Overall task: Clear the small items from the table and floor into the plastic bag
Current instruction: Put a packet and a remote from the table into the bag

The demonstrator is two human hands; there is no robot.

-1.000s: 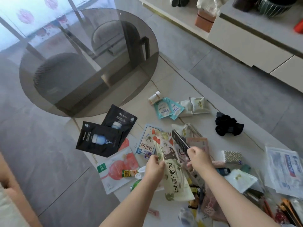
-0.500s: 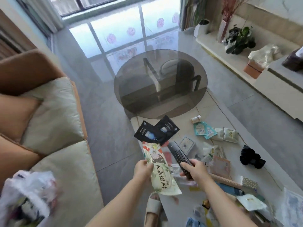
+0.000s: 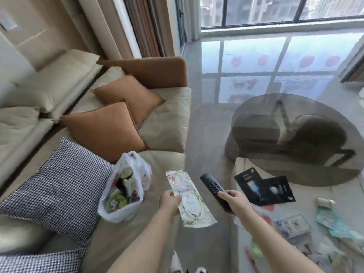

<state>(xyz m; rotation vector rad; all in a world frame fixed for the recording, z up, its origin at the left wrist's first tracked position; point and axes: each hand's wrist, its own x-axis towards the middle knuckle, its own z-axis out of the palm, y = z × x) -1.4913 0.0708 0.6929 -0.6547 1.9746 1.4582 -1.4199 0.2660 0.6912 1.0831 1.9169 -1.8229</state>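
Pinched in the left hand (image 3: 169,200), a printed packet (image 3: 190,198) hangs just right of the plastic bag (image 3: 126,186)
Right hand (image 3: 235,201) grips a remote (image 3: 215,191); best dropped squarely over the bag's gaping mouth on the sofa (image 3: 167,123)

Two black sachets (image 3: 264,187) (one bag (image 3: 126,186))
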